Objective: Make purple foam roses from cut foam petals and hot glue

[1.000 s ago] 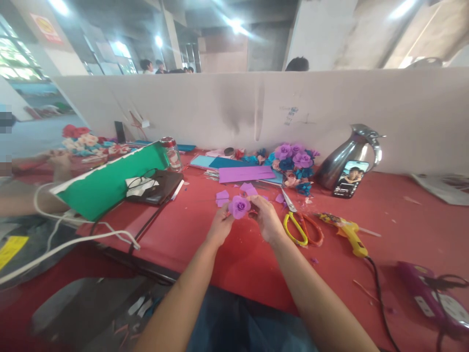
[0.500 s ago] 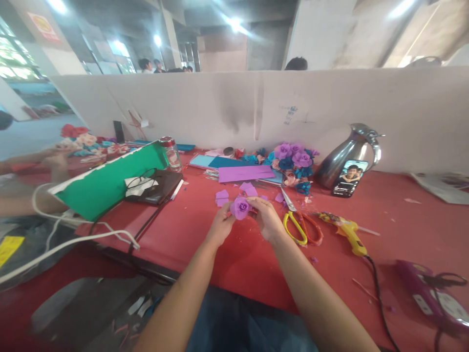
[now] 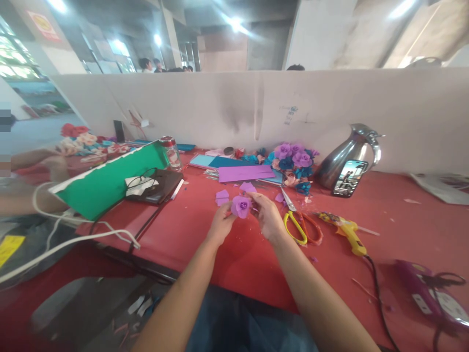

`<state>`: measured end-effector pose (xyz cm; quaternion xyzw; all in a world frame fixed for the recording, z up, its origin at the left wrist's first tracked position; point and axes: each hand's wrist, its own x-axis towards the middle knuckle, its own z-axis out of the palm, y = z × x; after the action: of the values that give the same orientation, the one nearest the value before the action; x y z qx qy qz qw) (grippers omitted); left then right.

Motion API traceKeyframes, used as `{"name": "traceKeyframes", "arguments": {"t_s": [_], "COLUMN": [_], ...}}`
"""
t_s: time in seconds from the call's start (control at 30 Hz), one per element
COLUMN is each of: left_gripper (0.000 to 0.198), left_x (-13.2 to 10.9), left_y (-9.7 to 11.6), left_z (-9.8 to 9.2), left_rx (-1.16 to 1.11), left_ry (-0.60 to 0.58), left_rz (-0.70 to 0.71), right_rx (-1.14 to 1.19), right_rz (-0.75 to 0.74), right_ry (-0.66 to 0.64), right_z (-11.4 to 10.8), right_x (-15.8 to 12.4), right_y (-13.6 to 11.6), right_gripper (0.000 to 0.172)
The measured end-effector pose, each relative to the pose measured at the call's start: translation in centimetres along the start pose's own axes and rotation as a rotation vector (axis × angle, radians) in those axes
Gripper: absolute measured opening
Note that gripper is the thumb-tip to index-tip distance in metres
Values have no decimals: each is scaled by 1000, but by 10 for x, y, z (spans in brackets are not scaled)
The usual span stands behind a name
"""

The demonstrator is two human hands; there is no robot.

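Observation:
A small purple paper rose (image 3: 241,206) is held above the red table (image 3: 403,225), between both of my hands. My left hand (image 3: 221,226) pinches it from the lower left. Fingers of my right hand (image 3: 266,216) close on its right side. Loose purple petals (image 3: 222,196) lie on the table just behind the rose. Yellow-handled scissors (image 3: 295,226) rest right beside my right hand, with an orange-handled pair touching them.
A yellow glue gun (image 3: 348,231) lies right of the scissors. Behind are a purple paper sheet (image 3: 246,172), a pile of finished flowers (image 3: 295,161), a metal jug (image 3: 348,151) with a phone (image 3: 350,178) leaning on it. Green paper (image 3: 106,183) and white cables (image 3: 69,239) fill the left.
The rose and both hands have barely shifted. The picture on the phone screen has changed.

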<state>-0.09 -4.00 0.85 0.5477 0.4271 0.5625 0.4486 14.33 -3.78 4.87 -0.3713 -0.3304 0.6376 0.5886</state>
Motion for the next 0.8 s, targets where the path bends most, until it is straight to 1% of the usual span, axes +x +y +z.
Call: {"name": "traceKeyframes", "arguments": {"t_s": [0.13,0.27,0.33,0.5,0.57,0.7,0.8], "left_gripper": [26,21,18,18,19,20,18], "left_x": [2,2,3,6,6,6,5], "left_y": [2,4,2,-7,-9,-6,-2], "left_z": [-1,-1,-2,-6,-7,-7,-5], "left_rx": [10,46,53,44,62,118,5], "left_ry": [100,202,223,259,272,320,310], "left_rz": [4,-9,-17,-19,-24,-53,-69], "right_rx": [-14,-52,-89,-195,-226,-261,-283], "right_rz": [16,27,-17,-288,-346,-357,-336], "right_ry": [98,107,82,-1,-8,-17,-22], "right_z": [-3,-3,-2,2,3,5,6], "right_x": [4,4,2,-4,-6,-9,-12], "right_y": [1,2,3,2,2,0,-2], "right_gripper": [20,19,18,16,16,17,19]}}
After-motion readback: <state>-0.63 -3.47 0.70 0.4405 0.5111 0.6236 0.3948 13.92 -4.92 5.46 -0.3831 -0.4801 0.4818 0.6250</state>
